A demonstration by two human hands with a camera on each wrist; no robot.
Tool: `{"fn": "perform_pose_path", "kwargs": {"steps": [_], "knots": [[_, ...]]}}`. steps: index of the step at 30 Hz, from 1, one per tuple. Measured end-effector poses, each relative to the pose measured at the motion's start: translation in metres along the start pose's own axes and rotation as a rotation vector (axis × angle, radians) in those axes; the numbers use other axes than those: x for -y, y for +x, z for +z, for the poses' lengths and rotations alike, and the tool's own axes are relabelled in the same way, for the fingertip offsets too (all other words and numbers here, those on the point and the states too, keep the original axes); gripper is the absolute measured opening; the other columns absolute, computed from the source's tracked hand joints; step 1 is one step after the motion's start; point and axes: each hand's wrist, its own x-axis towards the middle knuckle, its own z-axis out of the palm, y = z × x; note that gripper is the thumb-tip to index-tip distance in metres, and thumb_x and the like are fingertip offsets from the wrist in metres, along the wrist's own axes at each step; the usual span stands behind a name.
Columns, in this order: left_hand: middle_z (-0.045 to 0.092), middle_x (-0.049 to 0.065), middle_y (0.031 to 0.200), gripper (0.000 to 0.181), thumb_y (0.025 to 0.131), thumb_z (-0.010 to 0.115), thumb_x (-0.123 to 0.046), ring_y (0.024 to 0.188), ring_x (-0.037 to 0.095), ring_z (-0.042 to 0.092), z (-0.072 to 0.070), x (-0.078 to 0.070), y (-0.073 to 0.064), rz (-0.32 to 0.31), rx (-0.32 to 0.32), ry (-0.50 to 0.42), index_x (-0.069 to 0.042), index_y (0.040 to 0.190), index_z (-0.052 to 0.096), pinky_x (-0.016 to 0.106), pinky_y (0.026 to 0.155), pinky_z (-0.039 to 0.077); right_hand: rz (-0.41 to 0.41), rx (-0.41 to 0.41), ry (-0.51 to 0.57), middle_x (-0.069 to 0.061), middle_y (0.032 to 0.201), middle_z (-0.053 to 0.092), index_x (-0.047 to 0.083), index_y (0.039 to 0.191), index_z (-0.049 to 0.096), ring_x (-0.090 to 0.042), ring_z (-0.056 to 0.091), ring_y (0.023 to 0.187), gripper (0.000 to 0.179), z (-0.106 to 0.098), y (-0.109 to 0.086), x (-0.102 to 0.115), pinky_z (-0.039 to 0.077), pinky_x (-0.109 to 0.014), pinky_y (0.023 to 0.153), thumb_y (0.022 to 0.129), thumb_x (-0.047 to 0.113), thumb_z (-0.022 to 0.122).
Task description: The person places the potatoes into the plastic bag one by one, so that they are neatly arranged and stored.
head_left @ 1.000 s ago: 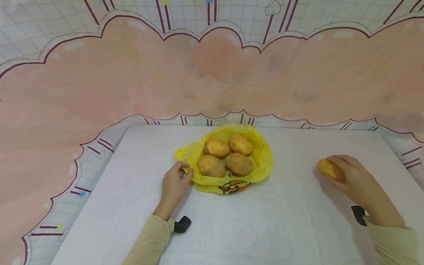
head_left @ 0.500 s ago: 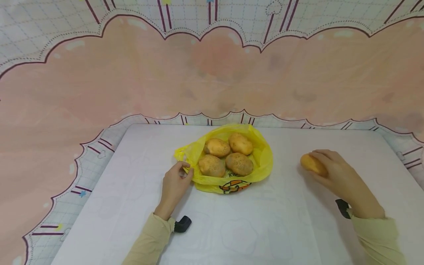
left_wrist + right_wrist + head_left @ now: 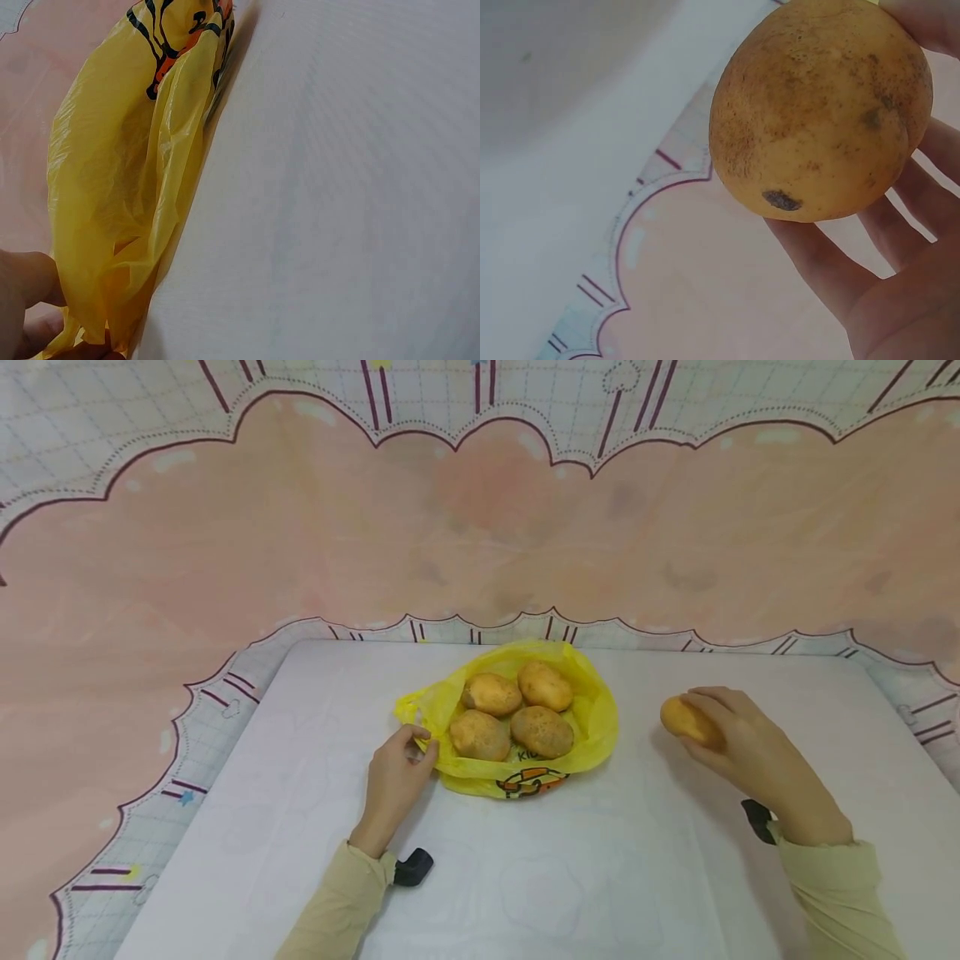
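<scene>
A yellow plastic bag (image 3: pixel 600 735) lies on the white table with its mouth spread wide, and several potatoes (image 3: pixel 542 732) sit inside. My left hand (image 3: pixel 395 785) pinches the bag's left edge between thumb and fingers. The left wrist view shows the thin plastic (image 3: pixel 90 180) gathered at the fingertips. To the right of the bag, my right hand (image 3: pixel 757 760) grips another potato (image 3: pixel 686 720), holding it over the table. Close up in the right wrist view, that potato (image 3: pixel 817 112) has brown speckles and a dark spot, with the thumb and fingers around it.
The white table (image 3: pixel 600 877) spreads out in front of and around the bag. Behind it hangs a patterned pink and white cloth (image 3: pixel 480 543), which also runs along the table's left and right sides. Each wrist wears a black device (image 3: pixel 414 867).
My right hand has moved left and slightly away from me, carrying the potato closer to the bag. The left hand and the bag have stayed in place.
</scene>
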Motion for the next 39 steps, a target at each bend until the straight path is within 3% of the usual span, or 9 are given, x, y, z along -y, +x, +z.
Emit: {"fn": "perform_pose_path", "kwargs": {"steps": [12, 30, 39], "knots": [[0.068, 0.008, 0.086, 0.018, 0.092, 0.067, -0.02, 0.061, 0.015, 0.053, -0.002, 0.001, 0.0, -0.014, -0.001, 0.007, -0.007, 0.105, 0.067, 0.026, 0.058, 0.044, -0.023, -0.01, 0.039, -0.014, 0.123, 0.059, 0.001, 0.122, 0.064, -0.03, 0.054, 0.113, 0.055, -0.004, 0.021, 0.019, 0.046, -0.049, 0.094, 0.072, 0.006, 0.086], [0.069, 0.009, 0.085, 0.017, 0.091, 0.068, -0.019, 0.062, 0.014, 0.056, -0.005, -0.003, 0.001, 0.014, 0.001, 0.011, -0.007, 0.104, 0.068, 0.026, 0.058, 0.045, -0.016, 0.042, 0.09, -0.014, 0.128, 0.058, 0.001, 0.125, 0.063, -0.031, 0.055, 0.116, 0.055, 0.006, 0.035, 0.037, 0.049, -0.052, 0.096, 0.076, 0.011, 0.085], [0.068, 0.009, 0.085, 0.017, 0.091, 0.068, -0.018, 0.062, 0.014, 0.055, -0.004, -0.002, 0.002, 0.015, 0.0, 0.008, -0.007, 0.104, 0.068, 0.026, 0.058, 0.045, -0.068, 0.016, 0.115, -0.014, 0.127, 0.059, 0.001, 0.124, 0.063, -0.032, 0.056, 0.116, 0.053, 0.012, 0.041, 0.043, 0.049, -0.051, 0.095, 0.077, 0.012, 0.084]]}}
